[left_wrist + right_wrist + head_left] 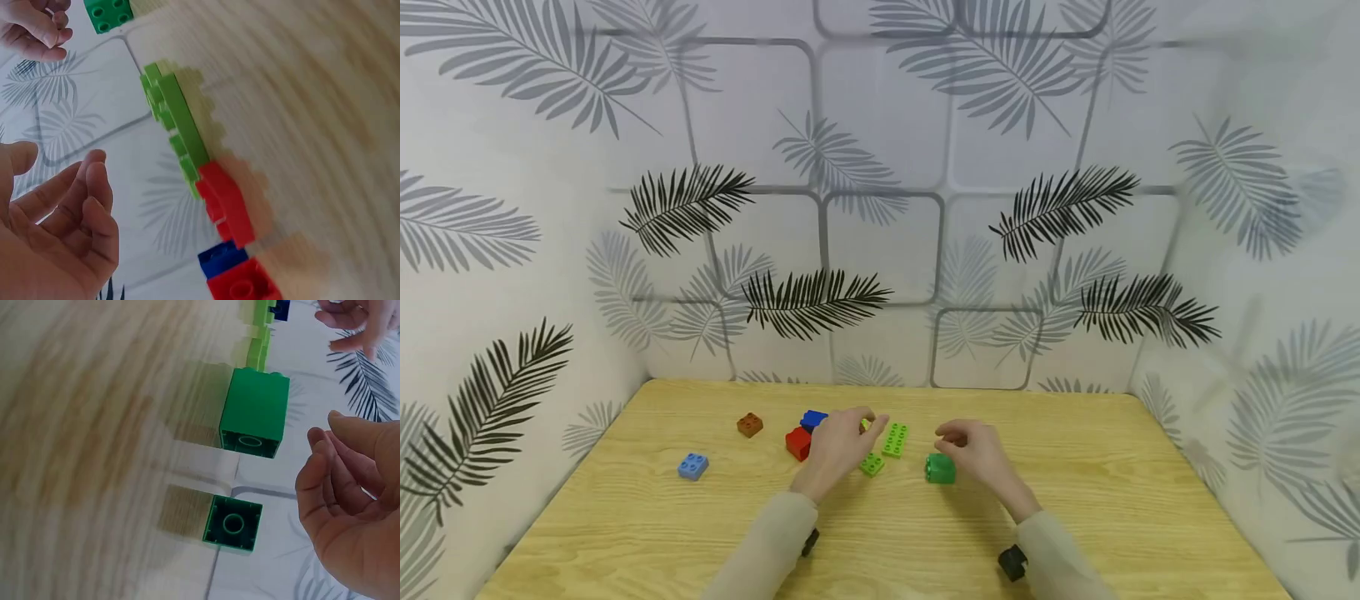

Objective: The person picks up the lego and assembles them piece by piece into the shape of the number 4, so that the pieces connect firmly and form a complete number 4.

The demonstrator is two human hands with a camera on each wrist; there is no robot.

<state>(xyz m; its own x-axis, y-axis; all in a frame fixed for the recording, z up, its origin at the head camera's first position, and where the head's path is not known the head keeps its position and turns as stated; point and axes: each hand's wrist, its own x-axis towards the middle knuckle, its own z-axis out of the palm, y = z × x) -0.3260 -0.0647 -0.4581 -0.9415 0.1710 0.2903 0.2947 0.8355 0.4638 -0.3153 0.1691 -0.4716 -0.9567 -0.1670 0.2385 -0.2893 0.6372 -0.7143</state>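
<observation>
1. Hovering just left of the long lime brick (895,440) is the left hand (842,446), thumb and fingers spread, holding nothing. If it drops carelessly, I reckon it clips the red brick (798,443) or the blue brick (813,419) bunched on its far-left side
2. Right hand (981,450) is loosely curled, thumb and fingertips close together, nothing in it either. It's just right of the green brick (942,468), which is right of the middle of the table (895,550). With a gap that narrow, the fingertips could simply shove the brick
3. That brick lies on its side, studs left and hollow end right, so an off-centre pinch could roll or spin it
4. Another green brick (233,523) shows to its right in the right wrist view. Can't pick it out from the head view, so a low wrist might knock it
5. Both hands reaching in around the lime one could bump each other
</observation>
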